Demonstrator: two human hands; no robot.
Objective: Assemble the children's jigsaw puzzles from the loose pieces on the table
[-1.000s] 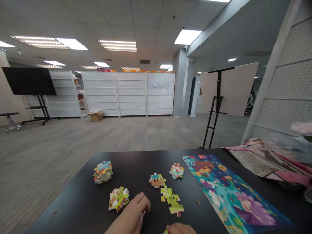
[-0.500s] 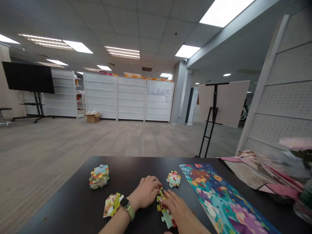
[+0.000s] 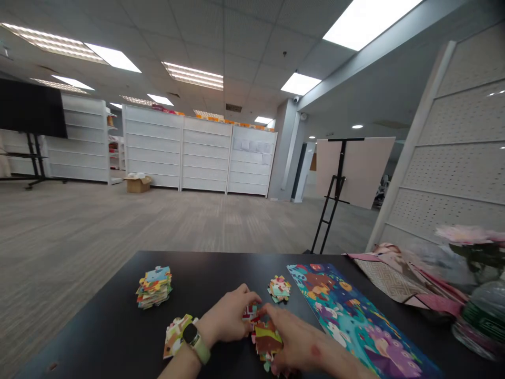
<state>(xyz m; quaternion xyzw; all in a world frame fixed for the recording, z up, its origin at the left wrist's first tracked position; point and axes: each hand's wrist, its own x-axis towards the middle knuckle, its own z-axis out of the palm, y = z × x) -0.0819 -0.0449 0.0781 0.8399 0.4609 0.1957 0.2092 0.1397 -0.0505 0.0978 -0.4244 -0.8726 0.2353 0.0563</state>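
My left hand [image 3: 228,319], with a watch on its wrist, rests on the black table [image 3: 102,326], its curled fingers touching a cluster of joined puzzle pieces [image 3: 266,339]. My right hand [image 3: 295,341] lies over the same cluster from the right, fingers pressed on the pieces. Just beyond the hands lies a small pile of pieces [image 3: 279,288]. Another pile [image 3: 175,335] sits by my left wrist, and a taller stack [image 3: 153,286] farther left. A colourful picture sheet [image 3: 355,321] lies to the right.
Patterned fabric [image 3: 398,276] and a wrapped bunch of pink flowers [image 3: 467,252] crowd the table's right end. Beyond the table are carpeted floor, a black easel [image 3: 331,200] holding a board, white shelving and a cardboard box [image 3: 138,184].
Both hands moved forward from the table's near edge onto the joined pieces, and a small pile that lay just beyond them is now covered or gathered in. The camera turned slightly right.
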